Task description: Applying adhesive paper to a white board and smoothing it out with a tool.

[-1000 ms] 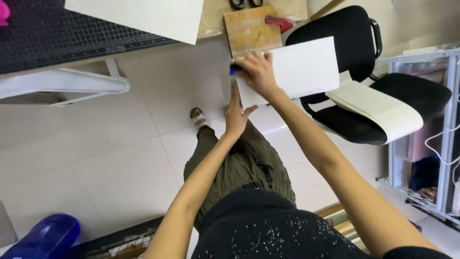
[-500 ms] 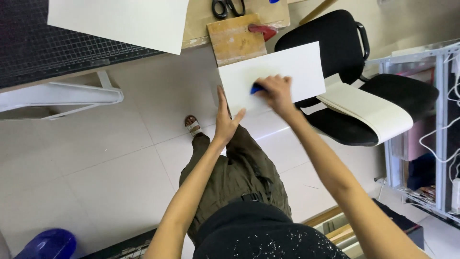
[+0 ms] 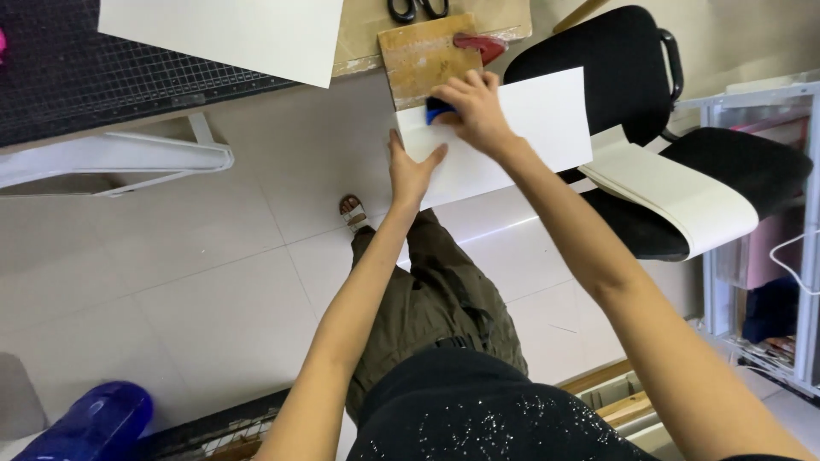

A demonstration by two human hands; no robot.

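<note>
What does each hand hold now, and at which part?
The left hand holds the white sheet at its left edge. The right hand presses a small blue tool on the sheet's upper left corner.

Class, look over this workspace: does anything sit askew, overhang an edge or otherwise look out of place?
Yes. The large white sheet lies askew, overhanging the cutting mat's front edge. A stack of curved white sheets droops off the black chair. The sheet in the hands is held in mid-air.
</note>
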